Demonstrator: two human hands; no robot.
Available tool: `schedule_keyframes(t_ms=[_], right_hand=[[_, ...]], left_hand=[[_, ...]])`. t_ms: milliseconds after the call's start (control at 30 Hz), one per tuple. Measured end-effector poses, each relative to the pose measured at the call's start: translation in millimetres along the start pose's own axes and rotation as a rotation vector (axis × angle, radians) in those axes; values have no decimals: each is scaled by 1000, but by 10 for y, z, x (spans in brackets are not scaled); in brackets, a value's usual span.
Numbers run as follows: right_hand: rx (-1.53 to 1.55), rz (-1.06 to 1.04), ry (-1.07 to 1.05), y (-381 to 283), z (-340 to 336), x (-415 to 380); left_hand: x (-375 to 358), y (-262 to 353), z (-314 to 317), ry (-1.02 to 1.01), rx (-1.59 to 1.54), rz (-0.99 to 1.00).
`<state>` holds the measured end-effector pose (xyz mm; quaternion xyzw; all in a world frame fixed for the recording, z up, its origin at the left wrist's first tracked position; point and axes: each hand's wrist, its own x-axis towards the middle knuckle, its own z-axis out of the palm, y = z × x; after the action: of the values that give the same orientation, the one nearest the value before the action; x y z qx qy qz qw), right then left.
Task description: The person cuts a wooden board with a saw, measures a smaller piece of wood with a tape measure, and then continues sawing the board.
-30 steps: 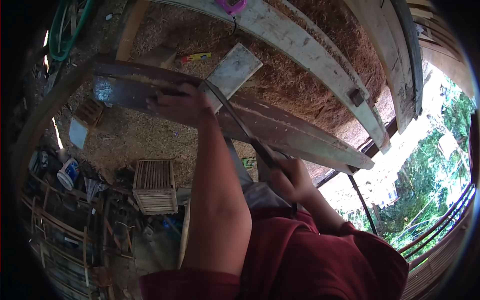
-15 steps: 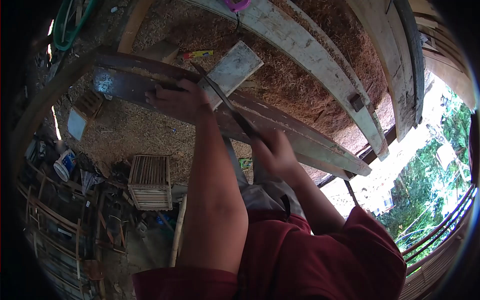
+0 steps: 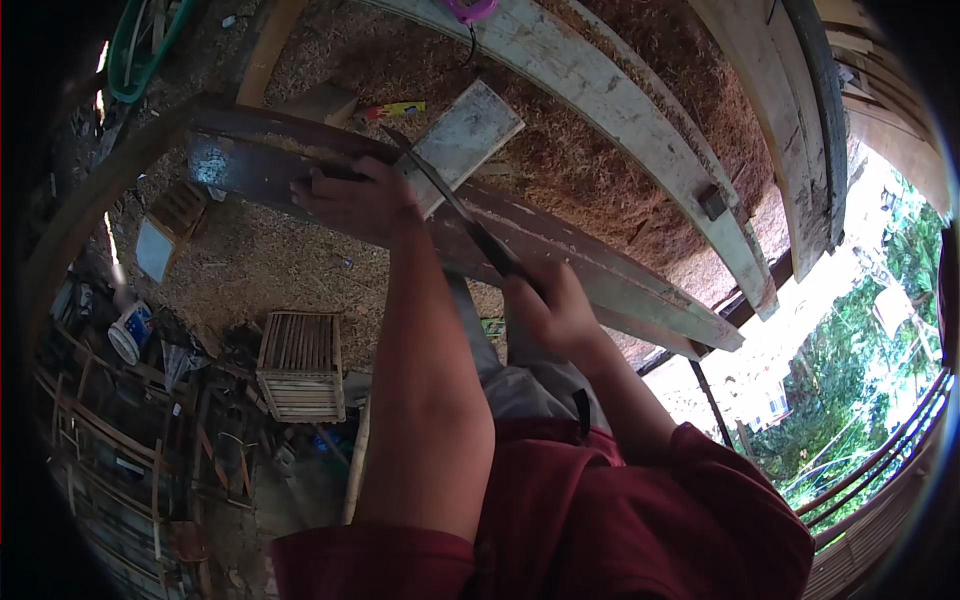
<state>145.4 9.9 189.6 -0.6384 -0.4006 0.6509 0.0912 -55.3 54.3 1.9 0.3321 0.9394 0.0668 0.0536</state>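
My right hand is closed round the dark handle of a tool with a long, narrow, pointed blade. The blade slants up and left across a short pale board, which lies crosswise over a long brown plank. On the plank, left of the blade, my left hand has its fingers bent, with a dark strip between thumb and fingers; I cannot tell what it grips. The board's lower end is partly hidden behind that hand and the blade.
A long curved pale timber arches beyond the plank, with a pink object on it. Wood shavings cover the ground. A slatted crate and a small wooden box stand at left. A yellow-and-red packet lies near the board.
The blade has turned slightly and shows more of its face. My right forearm has shifted a little, while my left hand stays in nearly the same place.
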Motion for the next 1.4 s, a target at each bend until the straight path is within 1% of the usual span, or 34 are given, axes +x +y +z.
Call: schedule_keyframes(t_ms=[67, 100, 200, 233, 267, 300, 333, 367, 400, 467, 500, 567, 600, 667, 700, 800, 833, 900, 1000, 1033, 1100, 1133, 1167, 1200, 1267, 1300, 1400], right_hand=[[18, 27, -63, -57, -180, -358], [8, -20, -76, -2, -219, -366], [-37, -60, 23, 156, 136, 193], [-45, -118, 7, 141, 206, 388], [-27, -72, 10, 121, 199, 379], [-19, -29, 11, 84, 118, 344], [9, 54, 17, 17, 93, 118], [-15, -45, 12, -111, -3, -69], [-11, -68, -10, -84, -127, -141], [19, -41, -87, -55, -251, -432], [39, 34, -113, -45, -230, -338], [62, -22, -48, 89, 43, 272], [74, -43, -28, 133, 127, 416], [41, -8, -22, 83, 75, 285], [39, 42, -18, 41, 98, 37], [100, -94, -1, -14, -209, -447], [73, -21, -28, -27, -183, -476], [6, 48, -57, -25, -68, -119], [-23, 28, 60, 124, 159, 251], [-1, -18, 3, 22, -1, 115], [0, 32, -83, -110, -206, -273], [-8, 42, -121, -140, -284, -316], [-17, 7, -123, -149, -309, -270], [-49, 5, -69, -157, -221, -111], [-111, 17, 26, -177, 121, 292], [-171, 46, 23, -201, 214, 435], [-30, 134, -9, -217, 59, 275]], left_hand=[[13, -14, 50, 13, 31, 23], [3, -41, 46, 19, 54, 35], [14, 10, 30, 17, 36, -8], [-19, -47, 17, 20, 35, -4], [3, -71, 45, 31, 26, 6], [8, -62, 90, 41, 11, 8], [-70, -160, -3, 9, 43, 6], [-64, -143, -13, -5, 48, 6], [11, -33, 66, 5, 35, -8], [-9, -31, 11, -14, 81, -4], [4, 12, 14, -17, 92, -3], [31, 49, 22, -10, 58, 18], [12, 21, -23, -8, 53, 20], [55, 95, 11, -10, 14, 3], [7, 33, -52, -36, 18, 4], [5, 23, -1, -10, 38, -8], [-65, -62, -66, -22, 66, -5], [9, 19, 3, 9, 63, 13], [25, -5, 3, 23, -1, 22], [27, 2, 15, 23, 4, -2], [9, 5, 1, -8, 16, -17], [2, 29, 14, 2, 26, -3], [-18, 8, -9, 16, 41, 10], [11, 15, 6, 37, 52, 22], [41, 23, 35, 53, 49, 36], [5, -11, 30, 53, 55, 40], [-38, -43, 62, 98, 75, 145]])
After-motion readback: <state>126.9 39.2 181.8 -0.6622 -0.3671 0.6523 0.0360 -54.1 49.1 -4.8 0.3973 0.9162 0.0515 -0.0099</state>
